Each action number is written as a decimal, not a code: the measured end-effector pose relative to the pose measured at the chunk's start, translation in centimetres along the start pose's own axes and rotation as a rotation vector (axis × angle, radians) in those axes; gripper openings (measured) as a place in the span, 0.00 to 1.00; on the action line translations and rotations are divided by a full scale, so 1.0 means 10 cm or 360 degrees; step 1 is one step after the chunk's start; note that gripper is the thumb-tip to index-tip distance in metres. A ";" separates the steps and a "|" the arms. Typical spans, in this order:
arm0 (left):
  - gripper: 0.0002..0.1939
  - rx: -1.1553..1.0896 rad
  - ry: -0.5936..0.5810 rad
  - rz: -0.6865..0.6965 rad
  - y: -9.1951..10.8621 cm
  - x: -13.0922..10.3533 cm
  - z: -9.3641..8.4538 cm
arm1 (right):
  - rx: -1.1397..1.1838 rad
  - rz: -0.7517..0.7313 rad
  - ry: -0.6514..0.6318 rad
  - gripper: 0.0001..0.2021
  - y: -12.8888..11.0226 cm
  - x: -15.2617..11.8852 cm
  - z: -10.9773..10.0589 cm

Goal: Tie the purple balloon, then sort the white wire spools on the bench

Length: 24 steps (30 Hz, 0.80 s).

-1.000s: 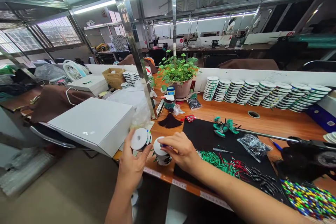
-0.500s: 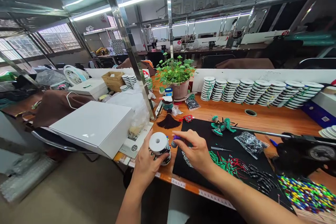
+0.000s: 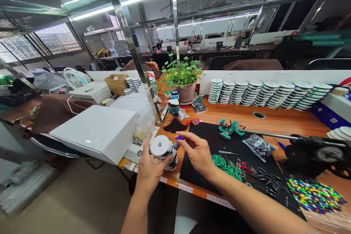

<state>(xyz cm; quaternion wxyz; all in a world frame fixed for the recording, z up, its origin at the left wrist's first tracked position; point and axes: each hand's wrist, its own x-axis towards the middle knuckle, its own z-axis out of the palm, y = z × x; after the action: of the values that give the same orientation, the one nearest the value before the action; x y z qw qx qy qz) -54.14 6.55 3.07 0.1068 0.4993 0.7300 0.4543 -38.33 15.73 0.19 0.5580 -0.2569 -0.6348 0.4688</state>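
The fingers of the left hand [image 3: 150, 171] grasp a white spool [image 3: 159, 146], thumb on the near side, its flat top tipped up. The fingers of the right hand [image 3: 201, 153] pinch a small purple-and-grey piece [image 3: 180, 138] just off the spool's 2 o'clock edge; whether the two touch I cannot tell. At the spool's 4 o'clock, partly covered by the left thumb, stands a lower spool section [image 3: 172, 164], and it is unclear whether this joins the held spool.

Farther out on the tabletop [image 3: 167, 181], a black tassel [image 3: 174, 124] lies toward 1 o'clock and a potted plant [image 3: 187, 93] beyond it. A screwdriver [image 3: 225, 152] lies at 3 o'clock on the black mat [image 3: 201, 128], green pieces [image 3: 227, 166] between 3 and 4, and a row of spool stacks [image 3: 264, 93] past 2. A white box [image 3: 94, 129] sits between 9 and 10.

The slim pinch could let the small piece slip if it knocks the spool's rim; a loose thumb could let the tilted spool slide.

Compared with half a second ago, the small piece is nearer the spool, and the spool sits slightly more toward 9 o'clock.
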 end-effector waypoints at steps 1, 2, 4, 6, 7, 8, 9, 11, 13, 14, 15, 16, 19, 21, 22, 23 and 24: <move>0.48 0.0028 -0.0041 0.0012 0.01 -0.01 0.04 | 0.0034 0.0037 0.0057 0.11 0.00 -0.01 -0.06; 0.50 0.0061 -0.0091 0.0027 0.01 -0.02 0.08 | 0.0016 0.0045 0.0077 0.11 0.00 -0.02 -0.11; 0.52 0.0152 -0.0161 0.0064 -0.01 -0.03 0.11 | -0.0135 -0.0004 0.0057 0.10 0.01 -0.06 -0.22; 0.52 0.0192 -0.0197 0.0060 -0.04 -0.03 0.12 | -0.0350 -0.0089 0.0031 0.10 0.03 -0.11 -0.28; 0.50 0.0170 -0.0204 0.0029 -0.06 -0.02 0.11 | -0.0449 -0.0142 0.0018 0.09 0.04 -0.13 -0.28; 0.47 0.0125 -0.0190 -0.0001 -0.07 -0.01 0.10 | -0.0529 -0.0203 -0.0003 0.09 0.05 -0.15 -0.27; 0.45 0.0071 -0.0161 -0.0022 -0.09 0.00 0.08 | -0.0585 -0.0268 -0.0032 0.09 0.06 -0.17 -0.23; 0.44 -0.0030 -0.0071 -0.0023 -0.13 0.04 0.00 | -0.0628 -0.0391 -0.0134 0.09 0.08 -0.19 -0.12; 0.45 -0.0077 0.0054 -0.0040 -0.16 0.09 -0.11 | -0.0618 -0.0485 -0.0266 0.10 0.10 -0.18 0.01; 0.46 -0.0078 0.0105 -0.0072 -0.16 0.11 -0.16 | -0.0617 -0.0513 -0.0340 0.10 0.10 -0.18 0.07; 0.47 -0.0062 0.0141 -0.0107 -0.16 0.12 -0.21 | -0.0622 -0.0526 -0.0409 0.10 0.11 -0.17 0.12; 0.49 -0.0034 0.0163 -0.0130 -0.15 0.13 -0.25 | -0.0625 -0.0523 -0.0465 0.10 0.11 -0.16 0.15; 0.54 0.0000 0.0071 -0.0089 -0.11 0.12 -0.27 | -0.0551 -0.0321 -0.0424 0.08 0.10 -0.12 0.15; 0.57 -0.0055 -0.0089 -0.0049 -0.08 0.11 -0.19 | -0.0346 -0.0070 -0.0212 0.07 0.10 -0.09 0.07; 0.59 -0.0106 -0.0172 -0.0052 -0.07 0.11 -0.14 | -0.0228 0.0036 -0.0103 0.08 0.09 -0.09 0.03; 0.60 -0.0157 -0.0238 -0.0066 -0.06 0.11 -0.09 | -0.0130 0.0111 -0.0019 0.09 0.10 -0.09 -0.02; 0.61 -0.0202 -0.0284 -0.0086 -0.05 0.11 -0.04 | -0.0069 0.0152 0.0027 0.10 0.10 -0.10 -0.07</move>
<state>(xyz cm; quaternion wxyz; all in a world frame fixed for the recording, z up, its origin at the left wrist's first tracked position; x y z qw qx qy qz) -55.21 7.15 3.24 0.2148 0.5102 0.7006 0.4502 -37.56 15.50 -1.22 0.5346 -0.3029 -0.6271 0.4788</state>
